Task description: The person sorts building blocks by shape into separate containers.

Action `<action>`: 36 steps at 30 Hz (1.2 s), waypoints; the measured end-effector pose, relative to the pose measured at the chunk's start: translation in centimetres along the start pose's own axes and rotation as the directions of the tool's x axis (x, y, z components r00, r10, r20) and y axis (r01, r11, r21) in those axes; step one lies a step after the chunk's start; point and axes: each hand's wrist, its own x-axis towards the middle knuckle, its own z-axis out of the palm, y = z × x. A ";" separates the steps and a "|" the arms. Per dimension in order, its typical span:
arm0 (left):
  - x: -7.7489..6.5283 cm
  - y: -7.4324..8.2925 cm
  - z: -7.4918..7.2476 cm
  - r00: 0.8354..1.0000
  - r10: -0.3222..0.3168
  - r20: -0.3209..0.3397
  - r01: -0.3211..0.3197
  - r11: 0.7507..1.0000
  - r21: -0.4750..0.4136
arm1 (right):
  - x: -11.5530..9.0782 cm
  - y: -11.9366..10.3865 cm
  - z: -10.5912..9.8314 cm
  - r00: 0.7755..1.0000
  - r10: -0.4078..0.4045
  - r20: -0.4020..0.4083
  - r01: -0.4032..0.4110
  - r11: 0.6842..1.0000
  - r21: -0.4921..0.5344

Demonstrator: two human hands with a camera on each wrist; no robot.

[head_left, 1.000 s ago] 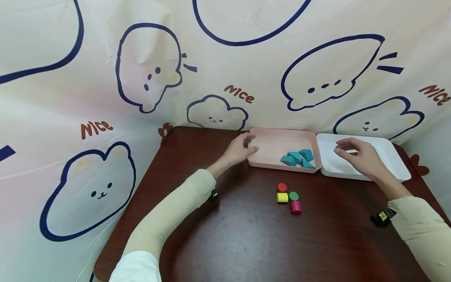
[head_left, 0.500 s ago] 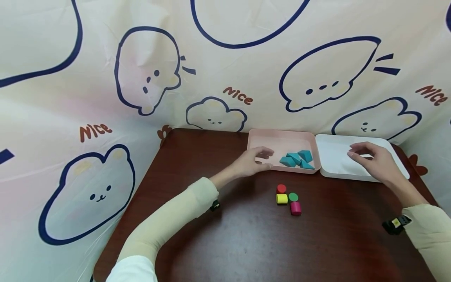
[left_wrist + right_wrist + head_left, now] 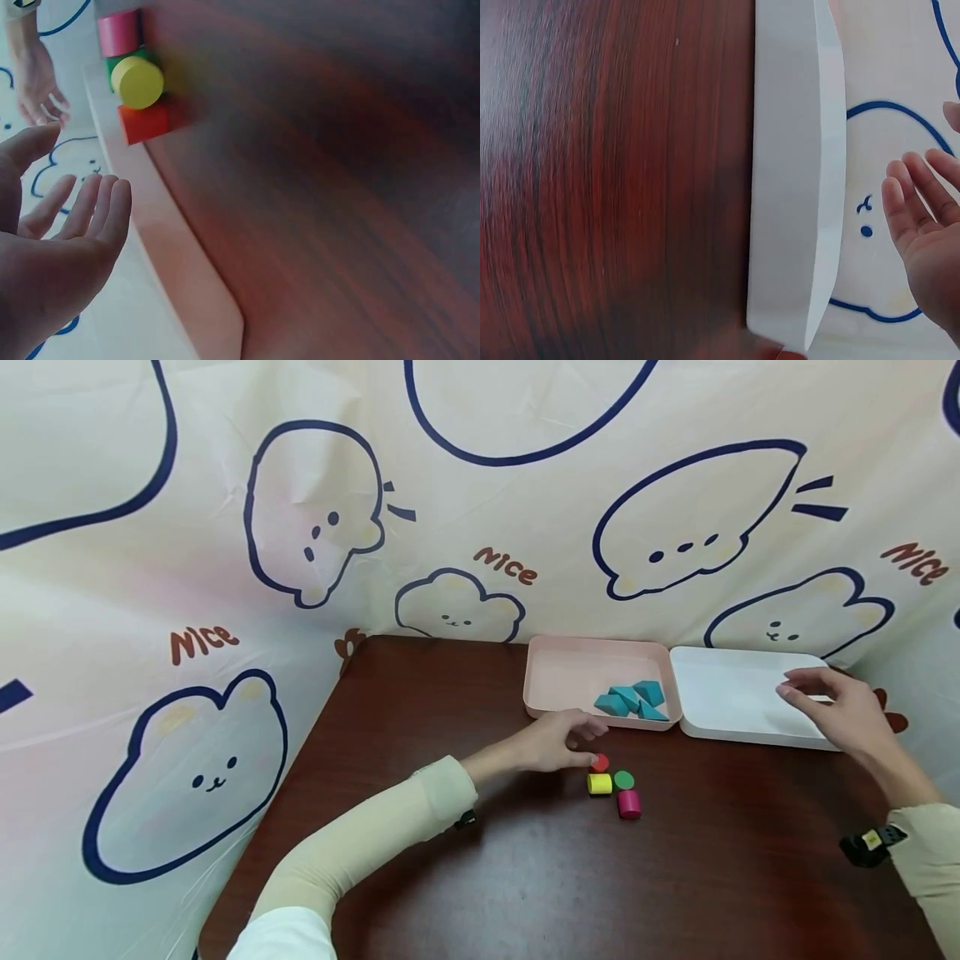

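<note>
My left hand (image 3: 558, 743) hovers just left of the red cylinder block (image 3: 599, 763), fingers loosely bent and holding nothing; its thumb tip overlaps the block's edge in the head view, and contact is unclear. Close by on the table are a yellow cylinder block (image 3: 599, 784), a green one (image 3: 624, 780) and a magenta one (image 3: 629, 804). In the left wrist view the palm and fingers (image 3: 112, 214) show nothing held. Above the right side of the white tray (image 3: 720, 722) is my right hand (image 3: 847, 710), relaxed. The right wrist view shows that hand (image 3: 930, 217) holding nothing.
A pink tray (image 3: 558, 668) stands at the back of the dark wooden table (image 3: 510, 877), with several teal angular blocks (image 3: 630, 700) in its right part. The white tray adjoins it on the right. A printed curtain (image 3: 450, 510) hangs behind the table.
From over the pink tray's left edge, my left hand has come forward and right to the cylinder blocks. My right hand has shifted right across the white tray. The blocks keep their places.
</note>
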 end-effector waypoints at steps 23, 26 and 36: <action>0.2 -1.3 2.1 0.998 -0.056 0.021 0.056 0.998 -0.032 | 0.1 5.5 -1.8 0.973 0.191 -0.132 -0.190 0.982 0.020; 0.2 -1.4 2.2 0.997 -0.071 0.018 0.071 0.997 -0.032 | 0.1 6.2 -2.1 0.965 0.218 -0.145 -0.216 0.976 0.028; 0.4 -1.9 2.6 0.997 -0.075 0.008 0.076 0.996 -0.041 | -0.1 7.4 -2.2 0.936 0.312 -0.163 -0.304 0.950 0.072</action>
